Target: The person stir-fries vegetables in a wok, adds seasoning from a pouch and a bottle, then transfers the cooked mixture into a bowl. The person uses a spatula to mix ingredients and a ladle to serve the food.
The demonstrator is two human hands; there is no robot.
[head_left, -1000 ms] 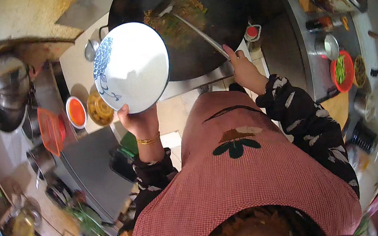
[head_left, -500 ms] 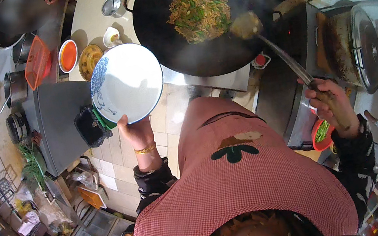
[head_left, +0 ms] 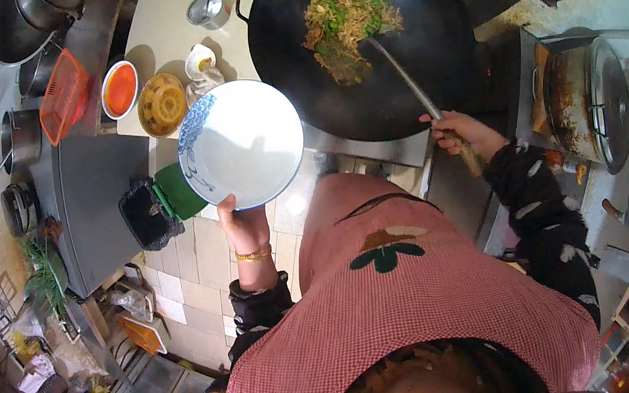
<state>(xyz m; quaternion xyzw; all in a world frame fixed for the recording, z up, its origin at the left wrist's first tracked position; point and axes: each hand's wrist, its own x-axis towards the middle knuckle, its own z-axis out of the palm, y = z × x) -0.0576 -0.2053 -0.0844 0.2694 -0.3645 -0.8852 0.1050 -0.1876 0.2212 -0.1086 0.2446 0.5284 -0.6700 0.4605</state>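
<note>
Since half a second ago, the right hand (head_left: 470, 137) has come in from the far right, and the long-handled metal utensil (head_left: 410, 82) has swung from near the right side of the large black round wok (head_left: 425, 39) to the brown-and-green shredded food (head_left: 341, 28) in it. Spilling seems the main risk: the white round dish with a blue floral pattern (head_left: 244, 143) appears off the wok's near-left side, so food lifted across could drop on the pale tiled floor (head_left: 206, 251). An off-centre load could also tip the dish, since one hand grips its near edge. The left hand (head_left: 244, 228) has its thumb over that rim; its other fingers are hidden beneath, their spread untellable. The right fingers curl closely around the utensil's handle, index finger reaching forward. The utensil's head is hidden by the food.
</note>
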